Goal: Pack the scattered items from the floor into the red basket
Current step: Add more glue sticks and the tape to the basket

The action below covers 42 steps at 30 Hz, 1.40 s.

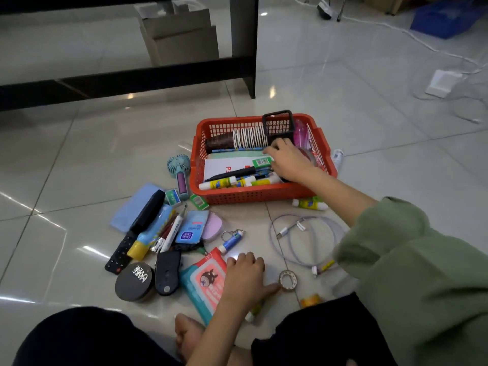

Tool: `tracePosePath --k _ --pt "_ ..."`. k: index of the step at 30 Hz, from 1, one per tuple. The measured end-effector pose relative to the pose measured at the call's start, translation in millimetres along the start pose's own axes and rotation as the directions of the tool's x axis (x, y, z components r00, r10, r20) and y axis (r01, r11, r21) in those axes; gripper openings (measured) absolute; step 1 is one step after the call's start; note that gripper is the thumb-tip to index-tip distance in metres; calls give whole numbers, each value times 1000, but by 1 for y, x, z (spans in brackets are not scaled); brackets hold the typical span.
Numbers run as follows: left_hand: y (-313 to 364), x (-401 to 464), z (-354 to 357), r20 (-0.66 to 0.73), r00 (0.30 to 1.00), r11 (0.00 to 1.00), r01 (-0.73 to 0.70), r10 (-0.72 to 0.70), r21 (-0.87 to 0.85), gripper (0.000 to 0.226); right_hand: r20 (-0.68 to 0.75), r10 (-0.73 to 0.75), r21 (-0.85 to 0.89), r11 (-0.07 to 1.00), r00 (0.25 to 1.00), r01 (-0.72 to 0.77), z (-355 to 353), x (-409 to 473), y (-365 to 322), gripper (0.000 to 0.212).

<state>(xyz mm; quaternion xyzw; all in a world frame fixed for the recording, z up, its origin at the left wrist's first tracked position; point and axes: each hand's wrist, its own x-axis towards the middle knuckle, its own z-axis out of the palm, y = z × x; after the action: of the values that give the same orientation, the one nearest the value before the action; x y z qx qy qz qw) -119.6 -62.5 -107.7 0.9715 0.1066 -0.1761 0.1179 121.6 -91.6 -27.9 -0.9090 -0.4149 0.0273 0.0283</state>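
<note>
Roughly half is packed, I judge: the red basket at centre frame holds pens and cups, a dozen-odd items lie lower left on the floor, my right hand curls inside it, grip unclear, left hand presses flat beside the wipes.

Glossy pale tiled floor, black table frame, cardboard boxes behind

Bare floor lies right of the red basket; clutter crowds its left, a cable in front.
</note>
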Motion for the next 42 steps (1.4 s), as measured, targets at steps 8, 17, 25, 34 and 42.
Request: tracePosePath --k 8,17,25,34,42 --pt "23 1 1 159 986 997 30 -41 71 50 495 -218 335 941 841 46 30 -140 -20 44" --pt "6 4 -30 113 983 900 179 -146 -397 33 552 -48 261 958 832 -118 70 -161 -42 41" --pt "-37 72 -157 -567 808 947 -38 -158 -318 39 529 -62 777 436 846 -454 25 -147 -27 5" --pt "-53 135 -138 -460 887 990 -33 -34 -136 50 403 81 915 -36 912 -402 -17 -108 -9 23" --pt "-62 138 -108 -114 986 992 116 -121 -48 61 -27 375 870 466 927 -163 -18 8 -23 42"
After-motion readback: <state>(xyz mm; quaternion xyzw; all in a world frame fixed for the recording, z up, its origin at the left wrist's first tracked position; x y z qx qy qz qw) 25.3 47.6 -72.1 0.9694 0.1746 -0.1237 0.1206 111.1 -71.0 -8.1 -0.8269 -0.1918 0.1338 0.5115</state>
